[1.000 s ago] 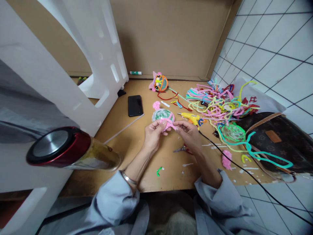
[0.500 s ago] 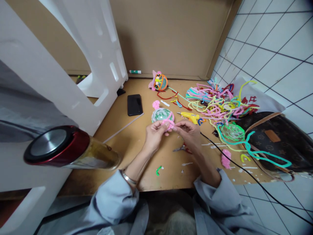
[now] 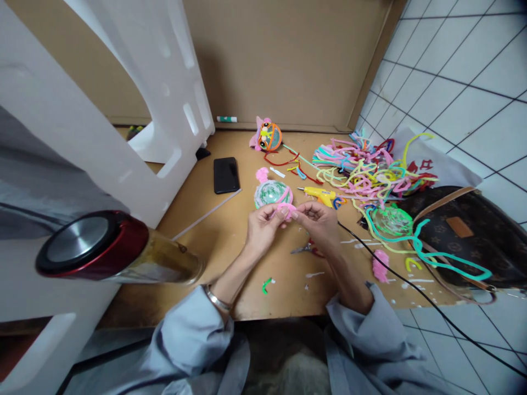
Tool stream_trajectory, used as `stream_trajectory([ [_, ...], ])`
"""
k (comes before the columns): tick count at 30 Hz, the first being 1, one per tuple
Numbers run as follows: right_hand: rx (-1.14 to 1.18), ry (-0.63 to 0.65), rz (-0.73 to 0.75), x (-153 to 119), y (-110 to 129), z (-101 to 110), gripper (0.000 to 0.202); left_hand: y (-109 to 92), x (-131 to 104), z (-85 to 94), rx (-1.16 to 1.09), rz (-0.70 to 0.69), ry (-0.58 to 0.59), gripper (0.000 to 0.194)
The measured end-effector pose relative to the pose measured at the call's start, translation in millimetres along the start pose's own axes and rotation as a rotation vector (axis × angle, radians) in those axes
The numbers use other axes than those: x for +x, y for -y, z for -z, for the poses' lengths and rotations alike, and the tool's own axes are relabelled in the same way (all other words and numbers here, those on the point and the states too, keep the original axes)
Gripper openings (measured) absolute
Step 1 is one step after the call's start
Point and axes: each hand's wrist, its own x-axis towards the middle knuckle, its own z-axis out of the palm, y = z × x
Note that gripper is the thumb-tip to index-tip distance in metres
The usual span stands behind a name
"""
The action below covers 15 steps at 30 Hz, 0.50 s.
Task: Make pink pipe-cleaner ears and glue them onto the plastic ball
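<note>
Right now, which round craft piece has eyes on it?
The orange-trimmed piece at the back; the pale green piece and bright green piece show none.

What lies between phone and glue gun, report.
In the head view, the green and white ball lies between the phone and the glue gun, with a pink tuft and a white strip beyond it.

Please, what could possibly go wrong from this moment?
The glue gun lies just beyond the right hand; its nozzle might burn the fingers if hot, which I cannot tell. Its black cord runs near the right sleeve and could snag. The scissors, partly hidden under the right arm, might prick or get knocked.
</note>
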Motion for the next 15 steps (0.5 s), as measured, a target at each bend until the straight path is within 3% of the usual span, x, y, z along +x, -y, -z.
stream_trajectory([
  [9, -0.039, -0.018, -0.018, 1.0, -0.5, 1.4, 0.036, 3.8, -0.9, 1.8, -0.015, -0.030, 0.042, 0.048],
  [15, -0.042, -0.008, -0.043, -0.6, -0.2, -1.5, 0.042, 3.0, -1.1, 1.2, 0.080, -0.042, 0.007, 0.045],
])
